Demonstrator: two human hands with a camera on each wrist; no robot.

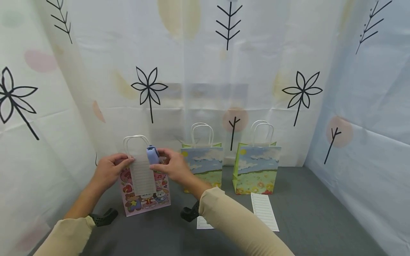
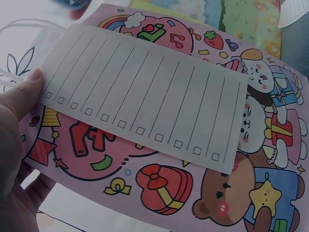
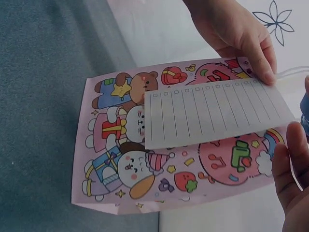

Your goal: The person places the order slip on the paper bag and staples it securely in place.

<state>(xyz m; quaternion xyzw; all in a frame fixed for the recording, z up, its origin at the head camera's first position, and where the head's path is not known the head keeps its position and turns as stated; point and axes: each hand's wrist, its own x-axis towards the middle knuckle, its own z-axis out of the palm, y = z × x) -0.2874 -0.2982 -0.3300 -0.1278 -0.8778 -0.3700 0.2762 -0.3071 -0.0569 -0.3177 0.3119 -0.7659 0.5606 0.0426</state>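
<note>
White lined sheet (image 1: 144,177) is lying over the front of a pink paper bag (image 1: 147,206), extending below the left fingertips. Bag front is showing cartoon animals and gifts, its white handles (image 1: 136,136) rising directly above those fingertips. Left hand (image 1: 109,169) is pinching the sheet's top corner together with the bag, the thumb pressing in front and other fingers bending behind. Right hand (image 1: 174,163) is gripping a blue stapler (image 1: 153,155) between thumb and fingers, near the sheet's other top corner; whether its jaws are touching the paper cannot be told. Beyond the right fingers, to their right, a landscape-printed bag (image 1: 205,160) is standing upright, partly hidden by the forearm. Farther right of the same fingers, a second landscape bag (image 1: 257,170) is standing. Nearer the wearer than the right fingers, and to their right, two loose lined sheets (image 1: 265,212) are lying on a grey tabletop (image 1: 320,206), one partly covered by the sleeve (image 1: 237,220). Behind all fingers, a printed white curtain (image 1: 198,64) is hanging.
</note>
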